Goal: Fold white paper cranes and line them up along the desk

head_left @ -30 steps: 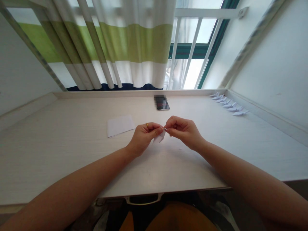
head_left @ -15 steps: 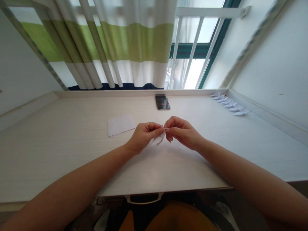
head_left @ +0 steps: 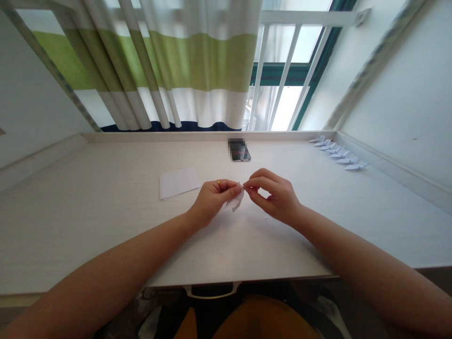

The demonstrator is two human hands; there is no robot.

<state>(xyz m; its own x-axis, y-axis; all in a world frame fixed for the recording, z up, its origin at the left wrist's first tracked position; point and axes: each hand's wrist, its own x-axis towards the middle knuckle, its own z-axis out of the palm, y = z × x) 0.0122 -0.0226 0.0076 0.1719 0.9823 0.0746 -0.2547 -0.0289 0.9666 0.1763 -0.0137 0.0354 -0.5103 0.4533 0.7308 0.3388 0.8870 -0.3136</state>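
pinching the small folded paper [head_left: 236, 201] just above the desk [head_left: 106, 226], your left hand [head_left: 212, 200] holds its body while your right hand [head_left: 273, 195] nips the tip; crease gently. beyond lie a paper stack [head_left: 178, 182], phone [head_left: 240, 151], finished cranes [head_left: 337, 153].

**Open desk on both flanks, clutter at the back and far right**

The pale wood-grain desk [head_left: 88, 226] lies bare to the left and along its near edge. Just left of the left hand [head_left: 211, 201] a flat stack of white paper sheets [head_left: 178, 182] lies in the way. Straight beyond the hands, a dark smartphone [head_left: 240, 152] rests near the raised back ledge. A row of small folded white paper figures [head_left: 338, 154] lines the far right corner, well apart from the right hand [head_left: 277, 197]. Bare surface spreads between.
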